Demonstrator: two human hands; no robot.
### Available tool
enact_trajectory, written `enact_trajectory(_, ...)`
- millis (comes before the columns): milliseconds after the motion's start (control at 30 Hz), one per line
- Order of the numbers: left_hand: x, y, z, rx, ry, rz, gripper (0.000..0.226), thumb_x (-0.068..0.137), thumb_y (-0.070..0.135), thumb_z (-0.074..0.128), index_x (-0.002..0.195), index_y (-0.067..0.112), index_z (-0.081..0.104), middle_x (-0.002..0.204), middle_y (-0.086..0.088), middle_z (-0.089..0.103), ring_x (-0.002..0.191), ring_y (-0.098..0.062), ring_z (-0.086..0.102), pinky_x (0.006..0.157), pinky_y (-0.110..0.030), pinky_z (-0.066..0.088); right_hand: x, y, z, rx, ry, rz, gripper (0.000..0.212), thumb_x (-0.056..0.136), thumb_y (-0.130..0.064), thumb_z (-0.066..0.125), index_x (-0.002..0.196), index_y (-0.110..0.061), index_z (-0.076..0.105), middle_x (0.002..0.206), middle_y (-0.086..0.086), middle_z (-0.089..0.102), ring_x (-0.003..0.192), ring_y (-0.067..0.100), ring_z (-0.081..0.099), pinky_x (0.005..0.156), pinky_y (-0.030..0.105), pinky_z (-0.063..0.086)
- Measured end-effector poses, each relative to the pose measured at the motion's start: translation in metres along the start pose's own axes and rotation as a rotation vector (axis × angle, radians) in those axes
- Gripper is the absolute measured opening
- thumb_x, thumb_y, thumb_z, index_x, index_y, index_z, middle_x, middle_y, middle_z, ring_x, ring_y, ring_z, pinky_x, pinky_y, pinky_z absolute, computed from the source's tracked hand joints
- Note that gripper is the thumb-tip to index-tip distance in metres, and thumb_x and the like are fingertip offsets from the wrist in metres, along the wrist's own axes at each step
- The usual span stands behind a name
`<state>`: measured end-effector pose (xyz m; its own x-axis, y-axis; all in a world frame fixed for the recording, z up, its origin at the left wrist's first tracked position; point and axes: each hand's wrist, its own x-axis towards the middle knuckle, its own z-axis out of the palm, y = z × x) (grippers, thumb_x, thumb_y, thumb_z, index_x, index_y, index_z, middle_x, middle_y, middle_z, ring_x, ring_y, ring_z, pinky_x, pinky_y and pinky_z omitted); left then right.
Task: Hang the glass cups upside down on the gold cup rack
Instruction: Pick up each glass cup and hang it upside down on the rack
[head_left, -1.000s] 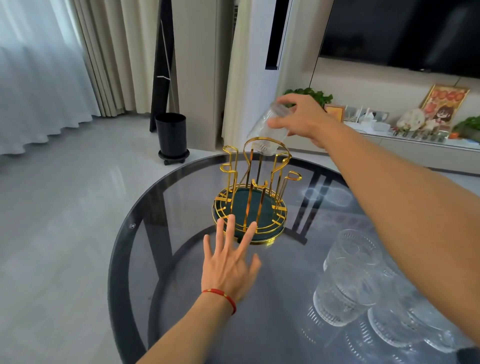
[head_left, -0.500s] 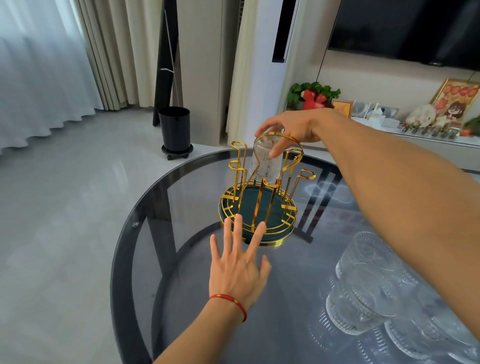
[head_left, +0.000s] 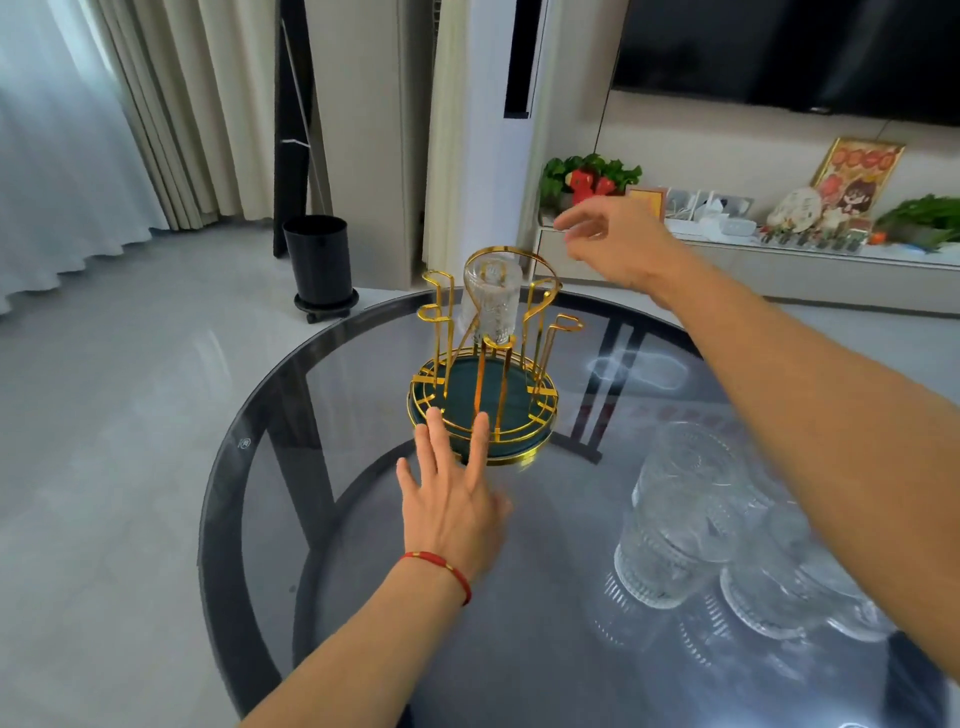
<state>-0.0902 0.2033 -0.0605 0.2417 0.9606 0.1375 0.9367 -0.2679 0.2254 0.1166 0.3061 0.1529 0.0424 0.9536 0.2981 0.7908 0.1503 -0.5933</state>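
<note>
1. Left hand (head_left: 452, 499), lower centre of frame: fingers straight and spread, palm down, holding nothing. Two fingertips (head_left: 480, 423) overlap the near rim of the rack (head_left: 483, 364); whether they press it or only hover, cannot tell.
2. Rack at centre of frame on the table (head_left: 249, 467), gold wire pegs rising from a dark green round base.
3. One cup (head_left: 491, 301) hangs upside down on a back peg, mouth down, long axis upright. Other pegs look bare.
4. Right hand (head_left: 613, 244), upper centre-right: above and to the right of the hung cup, apart from it. Fingers loosely curled, gripping nothing.
5. Remaining cups (head_left: 680, 525) in a cluster at lower right of frame, upright, mouths up. They lie below the right forearm, back toward the body from the right hand.
6. Judgement: next cup is on the right side, so the right hand is the natural one to take it. It needs flipping mouth down before it goes on a peg.
7. Hard to see: the forearm covers part of the cluster, and the clear glass overlaps, so no exact count. Lower right cups are cut off by the frame edge.
</note>
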Motion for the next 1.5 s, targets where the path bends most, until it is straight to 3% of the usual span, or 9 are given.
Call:
enact_trajectory(200,-0.021,0.045,-0.035,-0.315,0.248,0.213,0.058,0.069,0.02,0.07,0.123,0.012,0.051,0.121,-0.008,0.047,0.112,-0.03,0.045,0.092,-0.042,0.046,-0.154,0.016,-0.025,-0.077,0.098,0.031,0.017,0.094,-0.011,0.065,0.104,-0.017,0.078,0.094,-0.006,0.076,0.086,0.008,0.07,0.079,0.016,0.053)
enact_trajectory(300,-0.036,0.064,-0.039,-0.68,0.027,0.337,0.062,0.068,0.021,0.068,0.127,0.018,0.05,0.124,0.001,0.047,0.118,-0.017,0.045,0.105,-0.035,0.042,-0.222,0.028,-0.02,-0.219,0.102,0.11,0.014,0.091,-0.026,0.068,0.1,-0.02,0.076,0.095,-0.007,0.075,0.091,0.013,0.068,0.088,0.035,0.055)
enact_trajectory(467,-0.051,0.085,-0.035,-0.862,-0.236,0.374,0.09,0.069,0.026,0.075,0.149,0.028,0.033,0.139,0.006,0.045,0.128,-0.005,0.044,0.109,-0.033,0.042,-0.276,0.033,-0.003,-0.598,-0.01,0.284,0.07,0.076,-0.081,0.038,0.121,-0.031,0.057,0.12,-0.007,0.064,0.116,0.023,0.05,0.097,0.044,0.035)
enact_trajectory(700,-0.062,0.102,-0.035,-0.819,-0.197,0.361,0.098,0.077,0.044,0.078,0.156,0.033,0.022,0.155,0.01,0.042,0.135,-0.005,0.043,0.108,-0.042,0.048,-0.28,0.04,0.008,-0.724,0.028,0.177,0.08,0.075,-0.082,0.038,0.126,-0.022,0.053,0.092,-0.001,0.075,0.099,0.025,0.057,0.092,0.044,0.033)
enact_trajectory(933,-0.064,0.108,-0.041,-0.797,-0.089,0.322,0.107,0.068,0.039,0.092,0.154,0.035,0.028,0.141,0.006,0.051,0.129,-0.011,0.048,0.109,-0.039,0.046,-0.288,0.039,0.014,-0.456,0.108,0.058,0.081,0.07,-0.078,0.051,0.134,-0.03,0.05,0.102,-0.007,0.072,0.107,0.018,0.054,0.093,0.036,0.027)
enact_trajectory(1033,-0.063,0.099,-0.06,-0.898,-0.003,0.211,0.101,0.063,0.048,0.088,0.15,0.035,0.038,0.131,0.009,0.056,0.119,-0.006,0.054,0.098,-0.031,0.05,-0.289,0.038,0.01,0.023,0.121,0.066,0.062,0.08,-0.06,0.069,0.133,-0.033,0.053,0.114,-0.011,0.067,0.111,0.008,0.058,0.095,0.023,0.04)
enact_trajectory(1167,-0.059,0.085,-0.084,-1.275,-0.018,-0.079,0.067,0.074,0.034,0.085,0.134,0.026,0.057,0.12,-0.006,0.062,0.1,-0.024,0.069,0.067,-0.048,0.065,-0.286,0.035,0.012,0.431,0.1,0.109,0.035,0.098,-0.033,0.067,0.132,-0.024,0.062,0.125,-0.01,0.068,0.114,-0.004,0.064,0.097,0.021,0.052)
enact_trajectory(1367,-0.053,0.067,-0.098,-1.739,-0.201,-0.202,0.056,0.078,0.031,0.075,0.125,0.006,0.057,0.122,-0.019,0.068,0.105,-0.036,0.071,0.07,-0.05,0.061,-0.269,0.019,0.035,0.75,-0.014,0.237,0.041,0.088,-0.053,0.064,0.128,-0.042,0.06,0.113,0.005,0.076,0.108,0.02,0.072,0.098,0.048,0.057)
enact_trajectory(1500,-0.045,0.06,-0.092,-1.577,-0.179,-0.148,0.028,0.098,0.033,0.061,0.12,0.016,0.065,0.124,-0.015,0.066,0.111,-0.032,0.068,0.073,-0.049,0.063,-0.257,0.017,0.039,0.788,0.08,0.287,0.047,0.072,-0.054,0.077,0.116,-0.041,0.067,0.107,0.008,0.077,0.102,0.027,0.074,0.094,0.056,0.057)
